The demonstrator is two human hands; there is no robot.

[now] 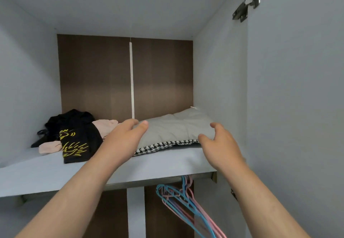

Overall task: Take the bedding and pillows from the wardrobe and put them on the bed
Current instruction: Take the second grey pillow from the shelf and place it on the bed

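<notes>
A flat grey pillow (178, 127) with a black-and-white houndstooth edge lies on the right half of the upper wardrobe shelf (55, 170), against the right wall. My left hand (128, 135) reaches over its left front corner, fingers spread, thumb resting on or just above the fabric. At the pillow's right front corner is my right hand (219, 142), open with curled fingers, thumb near the houndstooth edge. Neither hand has closed on the pillow.
A black garment with yellow print (78, 140) and pink cloth (106, 126) lie on the shelf's left side. Blue and pink hangers (186, 200) hang below the shelf. The open wardrobe door (297, 107) with its hinge stands at my right.
</notes>
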